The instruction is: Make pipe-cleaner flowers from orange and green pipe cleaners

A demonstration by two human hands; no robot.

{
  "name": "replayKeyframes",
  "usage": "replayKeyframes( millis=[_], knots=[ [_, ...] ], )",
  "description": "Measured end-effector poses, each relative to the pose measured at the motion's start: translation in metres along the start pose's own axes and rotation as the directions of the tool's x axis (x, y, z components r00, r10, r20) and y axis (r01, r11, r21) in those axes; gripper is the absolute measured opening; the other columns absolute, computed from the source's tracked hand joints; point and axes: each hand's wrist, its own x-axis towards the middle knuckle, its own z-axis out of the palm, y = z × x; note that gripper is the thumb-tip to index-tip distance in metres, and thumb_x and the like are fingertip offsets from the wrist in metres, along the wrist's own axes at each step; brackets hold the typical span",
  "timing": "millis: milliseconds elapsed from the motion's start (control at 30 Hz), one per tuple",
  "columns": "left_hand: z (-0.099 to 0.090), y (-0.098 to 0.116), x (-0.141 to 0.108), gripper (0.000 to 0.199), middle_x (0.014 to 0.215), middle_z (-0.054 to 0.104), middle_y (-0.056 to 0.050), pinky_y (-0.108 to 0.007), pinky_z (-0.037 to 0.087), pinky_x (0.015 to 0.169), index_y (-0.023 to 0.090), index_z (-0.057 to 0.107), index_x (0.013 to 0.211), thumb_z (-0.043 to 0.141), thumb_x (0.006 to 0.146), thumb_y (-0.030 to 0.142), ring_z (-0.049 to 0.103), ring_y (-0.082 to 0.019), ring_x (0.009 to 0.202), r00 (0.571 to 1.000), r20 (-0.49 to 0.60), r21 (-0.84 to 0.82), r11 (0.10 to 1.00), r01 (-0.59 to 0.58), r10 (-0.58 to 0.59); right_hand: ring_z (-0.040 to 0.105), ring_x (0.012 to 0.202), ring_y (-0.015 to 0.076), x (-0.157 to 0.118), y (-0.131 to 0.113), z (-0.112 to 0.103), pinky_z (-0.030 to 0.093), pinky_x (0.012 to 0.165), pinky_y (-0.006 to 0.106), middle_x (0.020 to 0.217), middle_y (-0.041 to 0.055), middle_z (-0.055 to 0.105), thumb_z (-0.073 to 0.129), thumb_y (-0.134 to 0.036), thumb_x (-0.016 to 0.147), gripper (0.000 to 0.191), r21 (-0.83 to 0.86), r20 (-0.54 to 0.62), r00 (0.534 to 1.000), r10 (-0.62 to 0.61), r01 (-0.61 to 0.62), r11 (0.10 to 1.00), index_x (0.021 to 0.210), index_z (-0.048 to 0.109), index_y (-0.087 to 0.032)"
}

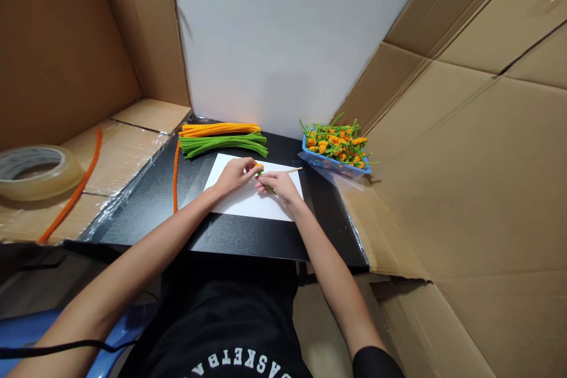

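Above a white sheet (239, 201), both my hands meet at a small pipe-cleaner flower (259, 168) with an orange head and green stem. My left hand (239, 173) pinches the orange head between thumb and fingertips. Fingers of my right hand (278, 185) close round the green part just below it. Much of the flower is hidden by the fingers. A thin pale stick (294, 170) lies by the sheet's right side, just beyond my right hand.
Orange pipe cleaners (221, 129) and green pipe cleaners (221, 144) lie bundled behind my left hand. At the back right, a blue basket (336, 164) holds many orange-and-green flowers. A tape roll (39, 172) sits on cardboard at left. Cardboard walls (465, 147) flank the black table (239, 239).
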Motion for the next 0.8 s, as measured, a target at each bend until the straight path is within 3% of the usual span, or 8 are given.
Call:
replayKeyframes(
  millis=[133,267,433,667,800],
  knots=[
    [0.001,-0.002,0.002,0.046,0.101,0.073,-0.008,-0.025,0.052,0.069,0.015,0.068,0.114,0.056,0.090,0.052,0.066,-0.018,0.088,0.997,0.080,-0.174,0.985,0.019,-0.005,0.067,0.056,0.0097,0.001,0.000,0.001,0.051,0.055,0.016,0.064,0.0054,0.072,0.062,-0.009,0.077,0.009,-0.039,0.064,0.998,0.016,-0.014,0.999,0.075,0.071,-0.011],
    [0.005,-0.009,0.004,0.043,0.093,0.073,-0.007,-0.027,0.054,0.073,0.012,0.070,0.106,0.064,0.082,0.047,0.066,-0.016,0.078,0.988,0.146,-0.290,0.954,0.079,-0.038,0.065,0.049,0.0104,0.003,0.004,-0.001,0.050,0.049,0.017,0.061,0.0034,0.070,0.054,-0.008,0.077,0.015,-0.117,0.073,0.997,-0.010,0.019,0.993,0.076,0.069,-0.011],
    [0.004,-0.010,0.004,0.031,0.080,0.072,-0.003,-0.024,0.050,0.066,0.012,0.073,0.096,0.067,0.075,0.034,0.064,-0.015,0.071,0.985,0.171,-0.206,0.977,0.057,-0.022,0.059,0.041,0.0100,0.005,0.007,-0.006,0.043,0.039,0.017,0.055,0.0009,0.066,0.055,-0.009,0.077,0.012,-0.293,0.034,0.998,-0.061,0.069,0.954,0.070,0.065,-0.012],
    [-0.002,-0.008,0.004,0.023,0.075,0.069,-0.001,-0.022,0.046,0.062,0.012,0.073,0.088,0.066,0.070,0.025,0.060,-0.012,0.066,0.987,0.160,-0.146,0.989,-0.002,0.026,0.058,0.041,0.0090,0.008,0.009,-0.013,0.046,0.040,0.017,0.056,0.0002,0.065,0.057,-0.016,0.082,0.013,-0.388,0.094,0.989,-0.113,0.141,0.911,0.072,0.065,-0.013],
    [0.000,-0.009,0.004,0.021,0.074,0.068,-0.001,-0.023,0.048,0.064,0.013,0.071,0.087,0.065,0.071,0.024,0.060,-0.013,0.068,0.989,0.138,-0.117,0.992,-0.037,0.053,0.059,0.044,0.0093,0.009,0.014,-0.014,0.045,0.045,0.018,0.057,0.0010,0.065,0.056,-0.019,0.084,0.018,-0.452,0.070,0.979,-0.189,0.200,0.869,0.076,0.070,-0.012]
  ],
)
